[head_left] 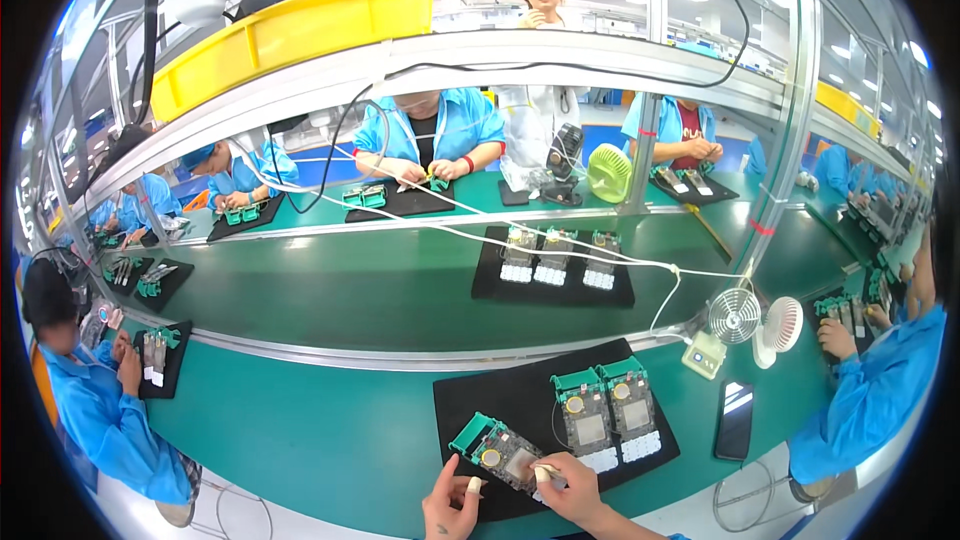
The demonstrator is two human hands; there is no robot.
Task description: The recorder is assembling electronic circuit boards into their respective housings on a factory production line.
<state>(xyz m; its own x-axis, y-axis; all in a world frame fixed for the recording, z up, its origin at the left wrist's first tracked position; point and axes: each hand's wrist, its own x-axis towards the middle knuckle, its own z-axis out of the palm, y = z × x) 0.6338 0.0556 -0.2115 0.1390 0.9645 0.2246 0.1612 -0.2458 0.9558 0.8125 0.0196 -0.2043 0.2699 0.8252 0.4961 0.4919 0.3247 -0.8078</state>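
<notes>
A dark circuit board with a round yellowish part, a pale square pad and a green frame at its upper end lies tilted on a black mat before me. My left hand is at the board's lower left edge, index finger and thumb apart, the thumb wearing a pale finger cot. Over the pale square, my right hand has its fingers pinched together; what they hold, if anything, is hidden. Two similar boards lie side by side on the mat's right, white pieces at their lower ends.
A black phone lies right of the mat, with small fans behind it. Past a metal rail, another mat bears several boards. Co-workers in blue sit left, right and opposite. White cables hang across.
</notes>
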